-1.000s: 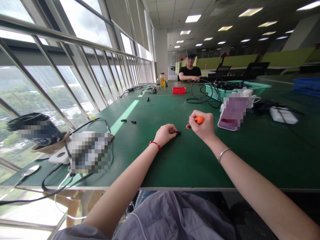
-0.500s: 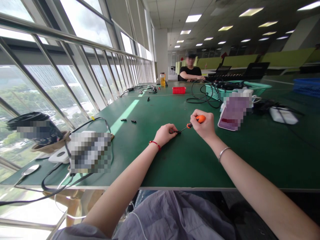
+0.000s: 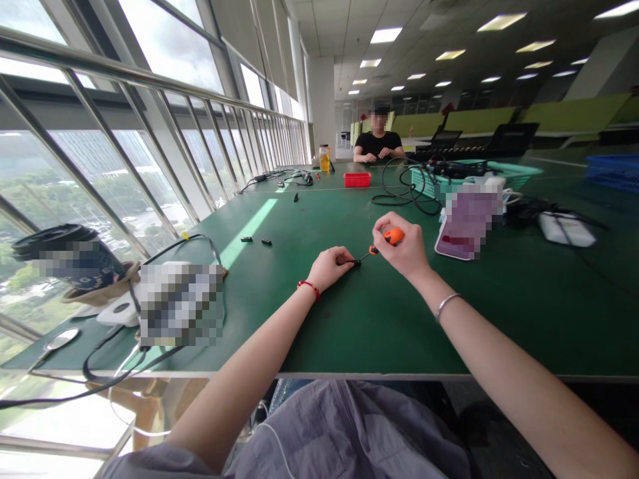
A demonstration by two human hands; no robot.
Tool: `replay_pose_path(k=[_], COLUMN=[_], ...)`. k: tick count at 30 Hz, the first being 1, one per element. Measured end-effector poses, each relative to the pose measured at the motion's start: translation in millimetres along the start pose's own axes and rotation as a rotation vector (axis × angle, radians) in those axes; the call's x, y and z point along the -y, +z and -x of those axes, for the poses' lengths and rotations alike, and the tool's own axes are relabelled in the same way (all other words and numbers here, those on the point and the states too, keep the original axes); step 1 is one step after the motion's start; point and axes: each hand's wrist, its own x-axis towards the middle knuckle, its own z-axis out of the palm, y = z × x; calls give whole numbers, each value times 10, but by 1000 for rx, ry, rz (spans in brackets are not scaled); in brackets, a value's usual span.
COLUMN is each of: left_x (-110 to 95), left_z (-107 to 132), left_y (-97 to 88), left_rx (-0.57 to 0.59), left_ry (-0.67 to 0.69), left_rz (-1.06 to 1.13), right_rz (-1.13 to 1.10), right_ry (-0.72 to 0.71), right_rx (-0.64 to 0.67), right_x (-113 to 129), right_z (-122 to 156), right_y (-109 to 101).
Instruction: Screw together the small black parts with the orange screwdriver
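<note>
My left hand [image 3: 330,267] is closed on a small black part [image 3: 356,263], pressing it to the green table [image 3: 359,319]; its exact kind is too small to make out. In my right hand [image 3: 402,246] is a screwdriver [image 3: 394,236] with an orange and black handle. Its thin shaft slants down to the left, and the tip is at the small black part. Farther left lie two similar black pieces [image 3: 246,239] [image 3: 266,242], apart from both hands.
To the right, a phone [image 3: 462,229] leans by a teal basket [image 3: 519,174] of cables. A red tray [image 3: 357,179] and a bottle [image 3: 324,159] stand farther back. At left are a lidded cup [image 3: 74,259] and cords. A person [image 3: 379,141] sits at the far end.
My right hand and the screwdriver have shifted slightly left, and the fingers have changed their hold on the handle. My left hand stays put. The person opposite has moved their arms.
</note>
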Motion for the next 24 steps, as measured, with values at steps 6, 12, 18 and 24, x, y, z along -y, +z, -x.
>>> replay_pose_path(k=[6, 12, 18, 24], left_x=[-45, -16, 11, 45], left_z=[-2, -27, -43, -57], left_y=[-3, 15, 26, 31], left_rx=[13, 43, 58, 76], left_ry=[-51, -55, -57, -79], left_rz=[70, 94, 60, 98], right_rz=[57, 149, 166, 188], right_ry=[-83, -96, -41, -27], right_rx=[-42, -68, -94, -164], right_x=[-20, -26, 13, -24], right_z=[21, 23, 32, 29], right_y=[23, 51, 85, 54])
